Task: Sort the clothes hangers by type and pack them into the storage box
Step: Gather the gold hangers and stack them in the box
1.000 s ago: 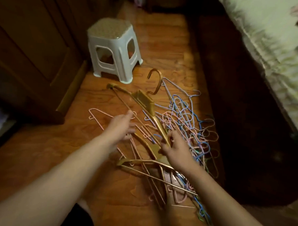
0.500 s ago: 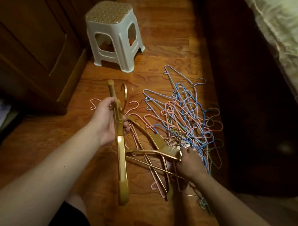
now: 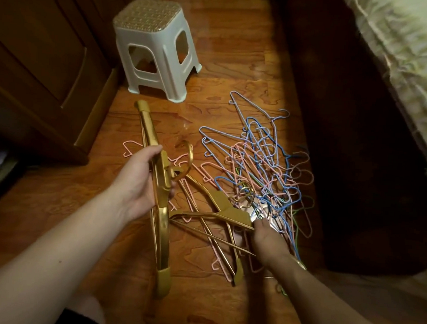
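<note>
Your left hand (image 3: pixel 140 181) is wrapped around the middle of a gold hanger (image 3: pixel 158 184), fingers curled under it and thumb along its top edge, and you hold it up off the wooden floor (image 3: pixel 223 53) with its long body running away from you; one capped end points toward the white plastic stool (image 3: pixel 153 50), the other hangs down near your knee. Its hook curls out to the right, just past your fingers.

Your right hand (image 3: pixel 268 239) is down low at the near edge of the pile, its fingers closed on the corner of a second gold hanger (image 3: pixel 220 210) that lies flat on the boards, touching a third gold one crossed beneath it. How the fingertips sit underneath I cannot tell; the back of your hand hides them.

Just beyond that hand lies the tangle of thin wire hangers (image 3: pixel 261 163), blue and pink with a few green strands, heaped on the floor between you and the dark strip beside the bed (image 3: pixel 392 59) on the right. A few stray pink ones poke out under the gold hanger you are lifting. On the left edge of the floor stands a dark wooden cabinet (image 3: pixel 41 71), with the stool just beside it.
</note>
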Demonstrator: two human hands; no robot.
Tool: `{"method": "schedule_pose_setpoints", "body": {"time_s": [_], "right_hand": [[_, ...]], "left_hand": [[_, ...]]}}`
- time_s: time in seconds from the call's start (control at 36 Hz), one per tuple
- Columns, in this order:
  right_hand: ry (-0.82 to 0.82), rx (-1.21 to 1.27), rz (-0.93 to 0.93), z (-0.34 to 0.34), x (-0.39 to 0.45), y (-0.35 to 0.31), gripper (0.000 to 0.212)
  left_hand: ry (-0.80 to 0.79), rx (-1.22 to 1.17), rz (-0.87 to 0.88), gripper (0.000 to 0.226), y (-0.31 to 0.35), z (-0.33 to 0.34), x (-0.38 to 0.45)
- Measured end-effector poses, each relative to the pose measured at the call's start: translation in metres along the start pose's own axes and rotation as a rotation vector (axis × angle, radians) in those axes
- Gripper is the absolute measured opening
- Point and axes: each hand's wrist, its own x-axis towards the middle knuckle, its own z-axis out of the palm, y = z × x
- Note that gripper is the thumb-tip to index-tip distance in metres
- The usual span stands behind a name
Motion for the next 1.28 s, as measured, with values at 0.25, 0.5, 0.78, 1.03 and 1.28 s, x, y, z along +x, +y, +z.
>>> {"method": "schedule_pose_setpoints", "body": {"time_s": [0.25, 0.5, 0.78, 1.03, 1.28], "right_hand": [[-0.047, 0.278, 0.244, -0.028, -0.009, 0.006, 0.022], [0.188, 0.453, 0.391, -0.1, 0.0, 0.033, 0.031], [0.226, 0.81, -0.019, -0.159, -0.009, -0.045, 0.022], [0.253, 1.04, -0.34, -0.127, -0.042, -0.14, 0.033], [0.25, 0.884, -0.384, -0.098, -0.043, -0.146, 0.052]], "left_hand": [[0.015, 0.004, -0.018, 0.032, 0.004, 0.0, -0.006], [0.014, 0.029, -0.039, 0.036, 0.0, 0.005, -0.006], [-0.029, -0.041, -0.095, 0.037, -0.002, 0.004, 0.001], [-0.045, -0.167, -0.135, 0.037, -0.002, 0.017, 0.006], [-0.031, -0.132, -0.13, 0.039, 0.003, 0.014, 0.005]]}}
